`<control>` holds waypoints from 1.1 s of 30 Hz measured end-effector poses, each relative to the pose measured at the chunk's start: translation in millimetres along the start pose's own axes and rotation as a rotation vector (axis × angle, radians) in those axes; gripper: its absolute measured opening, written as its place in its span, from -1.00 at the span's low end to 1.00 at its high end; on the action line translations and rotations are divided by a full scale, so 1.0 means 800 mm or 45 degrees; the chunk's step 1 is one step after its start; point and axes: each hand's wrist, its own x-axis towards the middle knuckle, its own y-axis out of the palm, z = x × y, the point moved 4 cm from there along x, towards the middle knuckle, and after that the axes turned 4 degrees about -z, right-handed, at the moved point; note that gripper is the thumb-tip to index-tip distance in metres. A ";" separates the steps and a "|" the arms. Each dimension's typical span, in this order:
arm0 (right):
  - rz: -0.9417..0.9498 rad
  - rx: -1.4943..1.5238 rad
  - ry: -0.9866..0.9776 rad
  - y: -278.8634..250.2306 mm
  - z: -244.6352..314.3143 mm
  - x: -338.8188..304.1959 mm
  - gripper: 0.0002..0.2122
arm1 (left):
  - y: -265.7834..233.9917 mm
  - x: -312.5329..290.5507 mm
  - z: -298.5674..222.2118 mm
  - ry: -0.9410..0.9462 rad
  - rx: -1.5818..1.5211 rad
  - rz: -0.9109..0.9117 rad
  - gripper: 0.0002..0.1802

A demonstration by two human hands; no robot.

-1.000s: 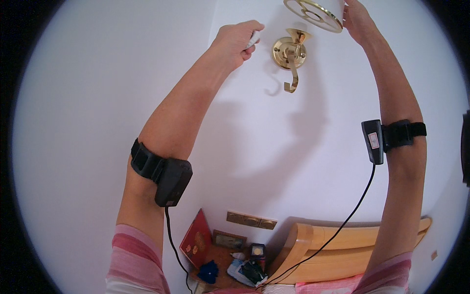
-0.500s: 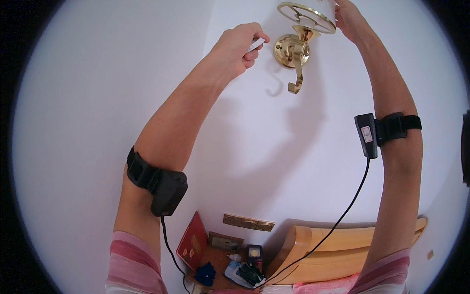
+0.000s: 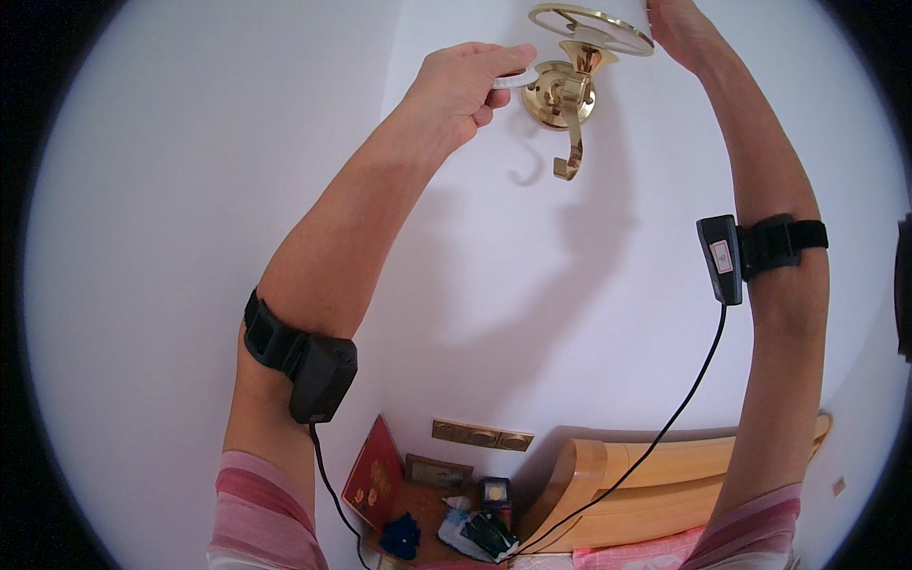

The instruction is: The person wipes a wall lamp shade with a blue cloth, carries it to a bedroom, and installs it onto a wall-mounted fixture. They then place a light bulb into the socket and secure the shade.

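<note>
A brass wall lamp [image 3: 560, 95] is fixed to the white wall at the upper middle, with a round backplate and a curved arm hooked at its lower end. Above its flared cup sits the gold-rimmed, spoked underside of a lampshade [image 3: 617, 36], whose upper part is cut off by the picture's top edge. My left hand [image 3: 472, 81] pinches a white ring [image 3: 514, 80] just left of the backplate. At the shade's right side, my right hand [image 3: 682, 33] is raised with its fingers against the shade; most of the fingertips are hidden.
Below stand a wooden headboard [image 3: 646, 484] and a bedside table with a red folder-like item [image 3: 373, 472], a small frame [image 3: 438, 472], and dark blue cloth [image 3: 400, 537]. A brass switch panel [image 3: 482, 435] is on the wall. Cables [image 3: 665, 423] hang from black devices strapped to both forearms.
My left hand has turned, showing more of the white ring, which is now closer to the backplate. My right hand and the shade have risen slightly; a white piece under the shade no longer shows.
</note>
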 end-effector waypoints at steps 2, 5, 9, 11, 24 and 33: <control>0.002 -0.019 -0.001 -0.004 -0.006 0.007 -0.47 | 0.000 0.001 0.002 -0.013 0.038 -0.009 -0.62; -0.010 -0.014 0.010 -0.006 -0.013 0.012 -0.49 | 0.001 0.004 0.003 0.026 0.025 -0.004 -0.63; 0.002 -0.003 0.050 -0.001 -0.014 0.006 -0.50 | 0.000 0.010 0.005 0.084 -0.012 -0.006 -0.64; 0.013 -0.007 0.078 0.004 -0.013 -0.001 -0.50 | 0.000 0.014 0.006 0.086 0.002 -0.022 -0.64; -0.014 -0.037 0.139 0.010 -0.050 0.000 -0.45 | -0.003 0.037 0.011 0.050 -0.244 0.066 -0.62; -0.034 -0.084 0.087 0.002 -0.062 0.001 -0.40 | -0.022 0.034 0.013 0.351 -0.281 0.374 -0.78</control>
